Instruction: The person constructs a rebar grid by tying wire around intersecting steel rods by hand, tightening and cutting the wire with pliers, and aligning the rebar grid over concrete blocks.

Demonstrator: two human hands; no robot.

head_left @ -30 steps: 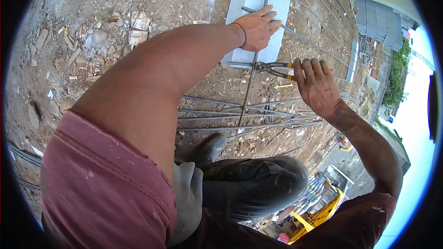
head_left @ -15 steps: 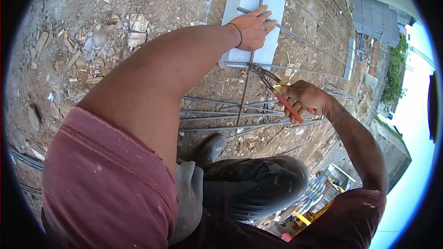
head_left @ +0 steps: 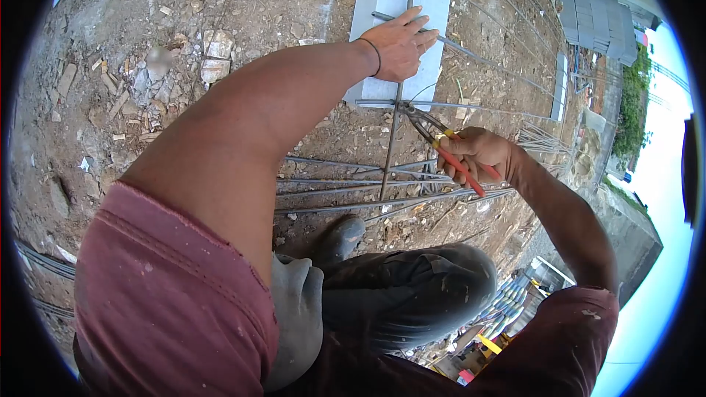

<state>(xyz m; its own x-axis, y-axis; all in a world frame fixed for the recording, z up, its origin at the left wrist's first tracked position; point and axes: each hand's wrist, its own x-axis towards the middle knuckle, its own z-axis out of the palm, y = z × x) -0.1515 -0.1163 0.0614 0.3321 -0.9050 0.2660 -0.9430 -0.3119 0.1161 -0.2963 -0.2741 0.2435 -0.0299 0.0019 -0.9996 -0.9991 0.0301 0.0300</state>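
"From your distant seat, what do the hands hold?"

"I see the right hand with its fingers closed around the red handles of the pincers. The head of the pincers is at the crossing of the long bar and a thinner bar. A thin wire curves up beside it."

"And the left hand?"

"Its fingers are spread, palm down, across the long bar, above the pale block."

"Any containers?"

"Near the knee I see striped bundles; perhaps they are filled sacks, but they are too small for me to tell their contents."

"How are the edges and the room?"

"The crossing is close to the block's near end. Left of the block, the rubbly ground gives wide room. Below the pincers, loose bars lie on the ground, so there I have less."
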